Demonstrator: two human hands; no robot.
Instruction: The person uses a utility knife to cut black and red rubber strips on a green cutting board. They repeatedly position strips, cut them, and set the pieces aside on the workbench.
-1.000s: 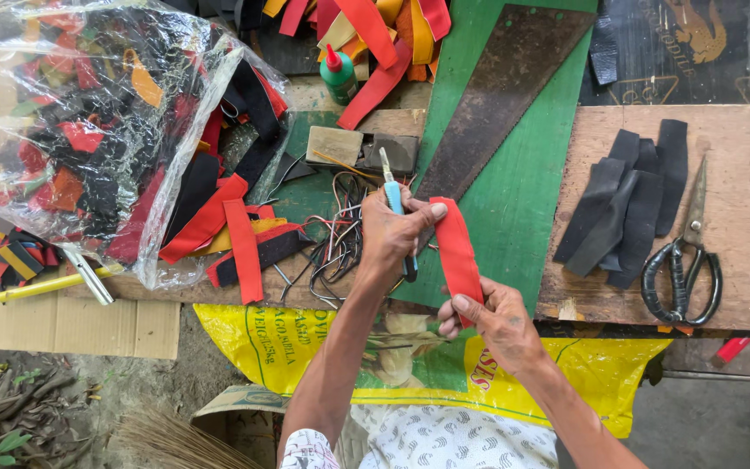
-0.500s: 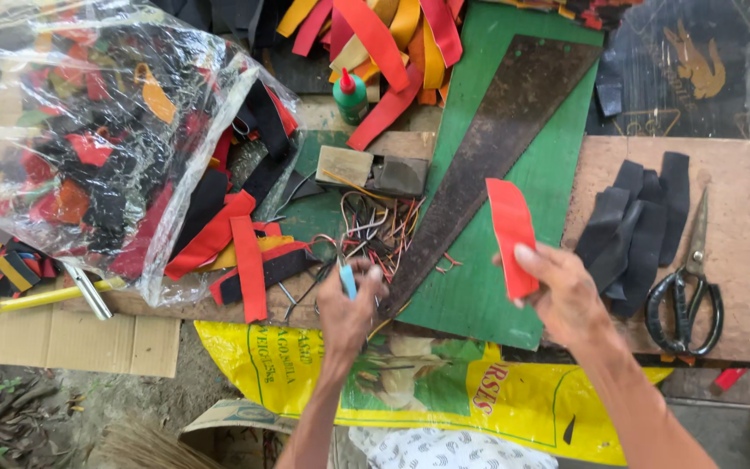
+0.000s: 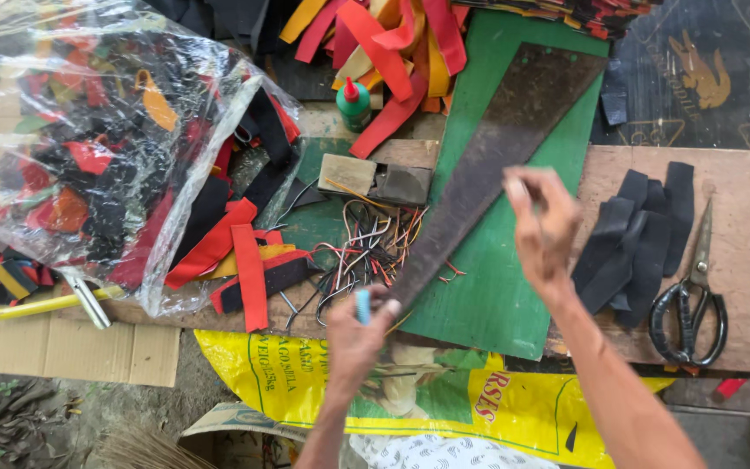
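Observation:
My left hand (image 3: 353,339) is at the near edge of the bench, shut on a small tool with a light-blue handle (image 3: 362,306). It sits just below a tangle of coloured wires (image 3: 373,245). My right hand (image 3: 542,227) hovers over the seam between the green mat (image 3: 505,295) and the wooden board (image 3: 744,260), fingers bunched together with nothing visible in them. A long rusty saw blade (image 3: 501,156) lies diagonally on the mat between my hands. A pile of black strips (image 3: 640,239) lies just right of my right hand.
Black-handled scissors (image 3: 692,308) rest on the board's right side. A clear plastic bag (image 3: 88,139) of red, black and orange scraps fills the left. Red strips (image 3: 249,274), a green glue bottle (image 3: 353,102), two small blocks (image 3: 375,178) and a heap of coloured strips (image 3: 392,39) lie nearby. A yellow sack (image 3: 444,399) hangs below.
The red strip that my right hand held is gone from view, and that hand has moved right toward the black strips. My left hand has dropped to the bench's near edge with the blue-handled tool.

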